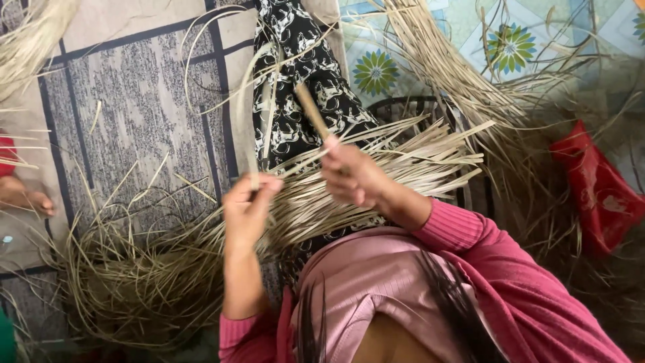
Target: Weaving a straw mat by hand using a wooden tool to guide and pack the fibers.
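Left hand (247, 205) pinched shut on a pale reed strip (245, 114) arching upward, right hand (349, 176) fisted around a wooden stick (312, 111), loose reed bundle (376, 168) across the lap, grey patterned rug (134, 107), floral tiled floor (430, 40), red bag (601, 191) at right.

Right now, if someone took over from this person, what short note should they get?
Left hand pinches a thin strip that arcs upward. Right hand grips a small wooden stick, raised over the bundle of flat strips lying across the lap. Loose strips are piled on the rug to the left. Nothing looks woven yet; most strips lie loose.
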